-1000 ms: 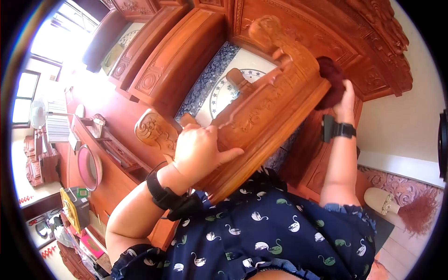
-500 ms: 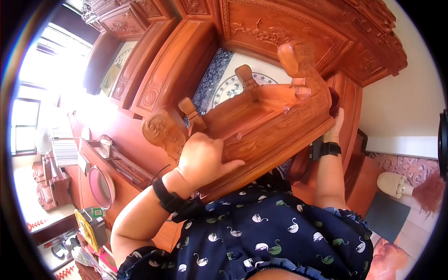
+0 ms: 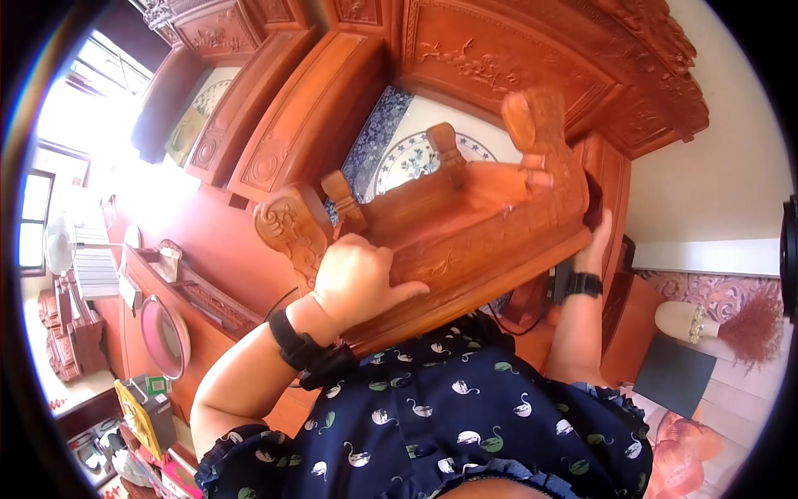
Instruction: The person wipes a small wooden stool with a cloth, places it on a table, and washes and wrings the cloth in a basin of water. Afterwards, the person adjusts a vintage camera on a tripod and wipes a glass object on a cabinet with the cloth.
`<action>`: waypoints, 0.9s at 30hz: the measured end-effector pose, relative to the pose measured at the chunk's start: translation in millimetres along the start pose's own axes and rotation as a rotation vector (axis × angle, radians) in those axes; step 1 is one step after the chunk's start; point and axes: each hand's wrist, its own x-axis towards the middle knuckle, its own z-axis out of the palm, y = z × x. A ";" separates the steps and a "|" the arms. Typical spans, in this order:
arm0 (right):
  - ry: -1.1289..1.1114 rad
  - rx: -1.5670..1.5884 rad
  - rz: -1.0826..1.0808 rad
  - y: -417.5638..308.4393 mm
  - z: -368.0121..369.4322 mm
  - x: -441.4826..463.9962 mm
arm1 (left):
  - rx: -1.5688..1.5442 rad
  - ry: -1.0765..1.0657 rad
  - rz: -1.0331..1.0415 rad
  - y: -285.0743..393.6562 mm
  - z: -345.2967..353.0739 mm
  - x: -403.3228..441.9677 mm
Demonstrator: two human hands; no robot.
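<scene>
A small carved wooden stool or low table (image 3: 465, 249) is tipped over in front of me, with its short curved legs pointing up and away. My left hand (image 3: 356, 270) is closed on its near left edge, the thumb lying along the side panel. At the right end, my right hand (image 3: 600, 237) grips the piece, with the fingers mostly hidden behind it. Something dark red (image 3: 593, 201), too unclear to name, shows between that hand and the wood. Each wrist wears a black band.
A large carved wooden sofa or cabinet (image 3: 507, 50) stands ahead, with drawer-like fronts (image 3: 312, 116) at its left. A patterned floor panel (image 3: 411, 154) lies beyond the stool. To the left are a pink-rimmed round basin (image 3: 166, 337) and a fan (image 3: 60, 243); a brush (image 3: 706, 323) lies right.
The view has shifted slightly, and the tipped stool has turned a little, showing more of its hollow underside. Both hands keep their places on it.
</scene>
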 end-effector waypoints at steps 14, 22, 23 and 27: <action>0.086 0.011 -0.160 -25.3 -32.4 -26.0 | 0.046 -0.071 0.047 23.4 4.8 12.8; -0.009 -0.036 0.020 -34.3 50.5 -39.2 | -0.043 0.014 -0.071 -5.8 -6.1 3.1; -0.043 -0.050 -0.014 -30.4 47.1 -37.8 | -0.070 0.024 -0.063 -9.7 -7.9 -2.7; -0.069 -0.095 -0.046 -24.4 58.0 -65.8 | -0.192 0.033 -0.037 -24.6 -10.6 -29.4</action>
